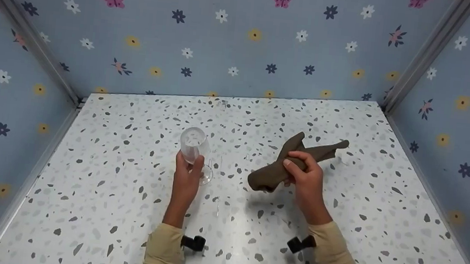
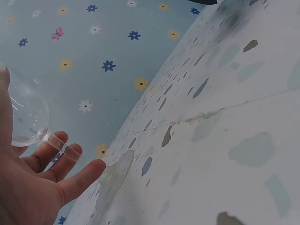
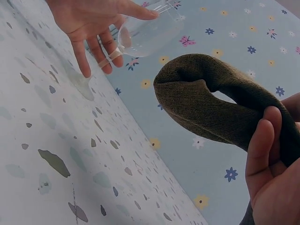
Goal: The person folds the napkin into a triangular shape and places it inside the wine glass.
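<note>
My left hand (image 1: 187, 179) holds a clear stemmed wine glass (image 1: 194, 142) by its bowl, thumb on one side. In the left wrist view the glass's bowl (image 2: 29, 115) lies against the palm, and its stem runs past the spread fingers toward the foot. To the right, my right hand (image 1: 307, 184) pinches a dark olive-brown cloth (image 1: 272, 174) between thumb and fingers. The cloth is bunched at the grip, with a rolled fold toward the glass and two loose ends pointing away. In the right wrist view the folded cloth (image 3: 206, 103) forms a loop, apart from the glass (image 3: 147, 35).
The white speckled tabletop (image 1: 235, 222) lies under both hands. Blue walls with flowers and butterflies (image 1: 244, 33) stand behind it and at both sides, joined by grey corner posts (image 1: 432, 56). Black wrist cameras (image 1: 194, 243) sit on both sleeves.
</note>
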A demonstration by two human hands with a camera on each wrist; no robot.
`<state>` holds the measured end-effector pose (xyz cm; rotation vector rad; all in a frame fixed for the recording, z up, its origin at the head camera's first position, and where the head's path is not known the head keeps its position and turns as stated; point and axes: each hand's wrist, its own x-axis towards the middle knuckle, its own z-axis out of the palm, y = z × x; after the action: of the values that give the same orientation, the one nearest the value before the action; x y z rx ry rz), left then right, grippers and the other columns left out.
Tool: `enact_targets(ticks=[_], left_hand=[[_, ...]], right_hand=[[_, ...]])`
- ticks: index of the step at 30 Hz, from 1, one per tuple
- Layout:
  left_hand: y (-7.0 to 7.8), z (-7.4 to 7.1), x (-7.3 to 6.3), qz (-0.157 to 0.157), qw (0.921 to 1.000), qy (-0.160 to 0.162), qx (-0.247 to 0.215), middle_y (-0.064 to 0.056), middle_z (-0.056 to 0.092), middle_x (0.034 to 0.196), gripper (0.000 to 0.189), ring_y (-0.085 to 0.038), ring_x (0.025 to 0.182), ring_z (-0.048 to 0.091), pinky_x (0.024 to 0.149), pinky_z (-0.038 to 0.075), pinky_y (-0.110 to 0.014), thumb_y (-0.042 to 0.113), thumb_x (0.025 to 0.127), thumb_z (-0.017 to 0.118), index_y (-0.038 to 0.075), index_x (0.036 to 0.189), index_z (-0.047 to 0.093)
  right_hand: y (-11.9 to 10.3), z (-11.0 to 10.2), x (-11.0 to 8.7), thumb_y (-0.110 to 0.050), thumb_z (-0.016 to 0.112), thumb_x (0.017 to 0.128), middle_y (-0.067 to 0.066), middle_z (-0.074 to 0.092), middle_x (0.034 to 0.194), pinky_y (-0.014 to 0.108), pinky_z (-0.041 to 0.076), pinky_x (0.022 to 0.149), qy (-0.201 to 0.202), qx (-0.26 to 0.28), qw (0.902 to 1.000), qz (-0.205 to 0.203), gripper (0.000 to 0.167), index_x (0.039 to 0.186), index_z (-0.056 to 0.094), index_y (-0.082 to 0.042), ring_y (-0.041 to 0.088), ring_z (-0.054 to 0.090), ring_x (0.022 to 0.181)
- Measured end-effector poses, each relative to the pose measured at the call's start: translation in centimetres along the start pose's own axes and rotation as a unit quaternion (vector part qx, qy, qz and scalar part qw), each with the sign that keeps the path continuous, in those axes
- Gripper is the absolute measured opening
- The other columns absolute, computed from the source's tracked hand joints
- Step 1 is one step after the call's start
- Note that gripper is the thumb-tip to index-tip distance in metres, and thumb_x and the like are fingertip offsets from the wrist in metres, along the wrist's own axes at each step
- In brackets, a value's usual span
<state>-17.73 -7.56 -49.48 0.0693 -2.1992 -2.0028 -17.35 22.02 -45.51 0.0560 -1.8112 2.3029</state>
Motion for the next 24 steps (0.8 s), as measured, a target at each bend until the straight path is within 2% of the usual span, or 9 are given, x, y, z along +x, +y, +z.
enact_targets(ticks=[5,8,14,18,24], left_hand=[[0.1,0.5,-0.3,0.006,0.9999,-0.013,0.006,-0.010,0.042,0.150,0.069,-0.024,0.129,0.049,0.099,0.048,-0.043,0.047,0.103,0.053,0.021,0.157,0.019],[0.2,1.0,-0.4,0.005,0.9999,-0.011,0.011,-0.010,0.042,0.150,0.072,-0.024,0.129,0.050,0.098,0.049,-0.043,0.050,0.102,0.053,0.019,0.157,0.019],[0.2,1.9,-0.5,0.007,0.9996,-0.008,0.027,-0.012,0.048,0.142,0.073,-0.025,0.123,0.054,0.097,0.050,-0.044,0.052,0.101,0.054,0.016,0.155,0.022],[0.3,2.3,-0.6,-0.001,0.9991,-0.003,0.043,-0.010,0.053,0.138,0.074,-0.022,0.119,0.056,0.096,0.050,-0.041,0.055,0.099,0.054,0.019,0.156,0.022],[0.2,2.8,-0.7,0.000,0.9994,-0.013,0.031,-0.011,0.051,0.142,0.076,-0.024,0.122,0.055,0.095,0.050,-0.042,0.055,0.098,0.057,0.018,0.156,0.023]], right_hand=[[0.2,0.0,-0.1,-0.010,0.076,0.090,0.021,0.061,0.096,0.028,0.049,0.048,-0.001,0.003,1.0000,-0.001,0.031,0.117,0.065,0.002,0.019,0.056,0.058],[0.2,0.0,-0.1,-0.010,0.076,0.089,0.021,0.061,0.097,0.029,0.049,0.048,0.000,-0.002,1.0000,-0.002,0.032,0.117,0.065,0.002,0.019,0.056,0.057],[0.2,0.0,0.1,-0.010,0.077,0.089,0.020,0.061,0.096,0.029,0.049,0.047,0.006,-0.004,1.0000,-0.003,0.031,0.116,0.066,0.001,0.019,0.057,0.057],[0.3,0.0,0.2,-0.009,0.076,0.089,0.020,0.061,0.097,0.029,0.049,0.048,0.007,-0.009,0.9999,-0.001,0.030,0.116,0.066,0.001,0.019,0.057,0.058],[0.2,0.0,0.1,-0.010,0.075,0.090,0.020,0.060,0.096,0.029,0.049,0.049,0.015,-0.012,0.9998,-0.007,0.028,0.115,0.067,0.000,0.019,0.056,0.059]])
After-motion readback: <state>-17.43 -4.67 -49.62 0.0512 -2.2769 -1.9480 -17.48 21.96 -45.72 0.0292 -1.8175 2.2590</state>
